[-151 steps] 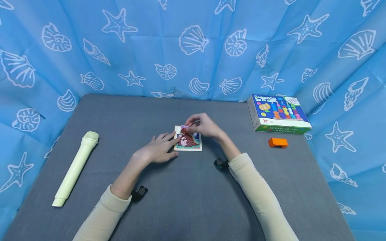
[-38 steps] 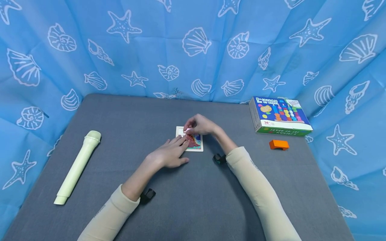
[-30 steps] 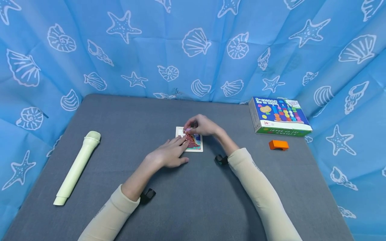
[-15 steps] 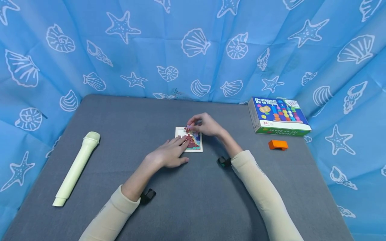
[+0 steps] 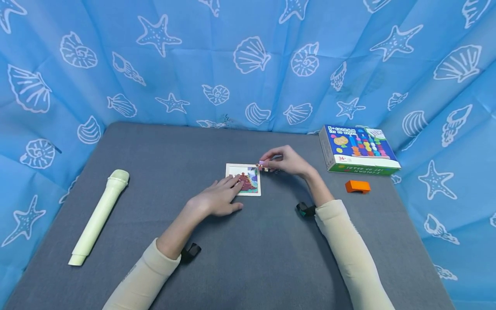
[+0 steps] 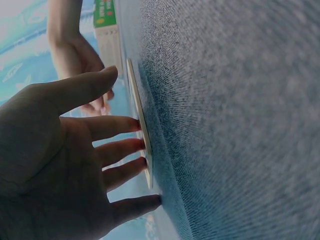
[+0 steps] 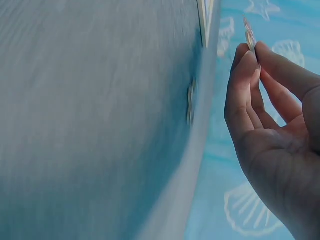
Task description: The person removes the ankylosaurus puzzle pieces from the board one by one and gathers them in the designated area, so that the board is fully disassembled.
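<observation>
Pinches a small flat puzzle piece (image 7: 249, 34) between thumb and fingers of the right hand (image 5: 288, 161), held above the table (image 5: 248, 258) by the far right corner of a shallow, white-rimmed puzzle tray (image 5: 253, 194). Reaches onto the tray's left part with the left hand (image 5: 217, 199), fingers straight and spread, tips touching. See inside that rim reddish-brown, green and blue picture pieces (image 5: 249, 183) across the near and right parts, with bare white floor (image 5: 234, 171) at the far left; cannot tell the fill under the fingers. See also a loose piece (image 7: 190, 102) flat on the table near the tray. Find farther right a blue-topped box (image 5: 358, 148) printed with coloured beads, contents hidden from view, and just before it an orange block (image 5: 358, 186).
</observation>
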Available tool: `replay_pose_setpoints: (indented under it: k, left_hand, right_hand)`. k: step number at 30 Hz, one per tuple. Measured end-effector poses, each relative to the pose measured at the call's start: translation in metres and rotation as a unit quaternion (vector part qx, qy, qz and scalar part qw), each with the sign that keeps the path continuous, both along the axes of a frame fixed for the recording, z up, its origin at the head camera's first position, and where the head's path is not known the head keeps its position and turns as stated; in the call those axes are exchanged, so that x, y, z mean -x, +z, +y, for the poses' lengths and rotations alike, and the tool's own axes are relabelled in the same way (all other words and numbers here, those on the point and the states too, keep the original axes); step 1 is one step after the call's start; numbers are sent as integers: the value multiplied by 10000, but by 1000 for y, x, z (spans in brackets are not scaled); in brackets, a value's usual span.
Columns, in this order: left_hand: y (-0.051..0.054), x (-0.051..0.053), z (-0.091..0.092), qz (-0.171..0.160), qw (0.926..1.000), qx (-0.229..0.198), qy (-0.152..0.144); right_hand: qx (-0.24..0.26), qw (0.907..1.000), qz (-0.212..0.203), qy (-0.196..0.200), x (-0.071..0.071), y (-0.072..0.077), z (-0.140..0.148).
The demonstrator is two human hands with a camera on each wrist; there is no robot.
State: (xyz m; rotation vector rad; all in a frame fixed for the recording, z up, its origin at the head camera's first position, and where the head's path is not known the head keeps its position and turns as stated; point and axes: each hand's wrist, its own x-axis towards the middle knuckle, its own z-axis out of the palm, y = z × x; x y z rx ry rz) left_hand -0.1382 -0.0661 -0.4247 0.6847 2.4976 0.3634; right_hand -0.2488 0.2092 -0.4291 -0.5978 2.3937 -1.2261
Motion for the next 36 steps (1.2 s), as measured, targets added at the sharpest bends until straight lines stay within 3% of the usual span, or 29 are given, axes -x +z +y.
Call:
replay_pose_setpoints:
  k: [7, 16, 36]
  left_hand:
    - [-1, -1, 0, -31, 10000, 14, 22]
    - [1, -1, -1, -38, 10000, -3, 26]
    - [-1, 1, -1, -25, 10000, -45, -1]
  right_hand:
    - [-118, 9996, -67, -264, 1, 4, 40]
    - [-632, 9970, 80, -439, 7, -6, 76]
    - [-902, 9936, 436, -516, 3, -10, 79]
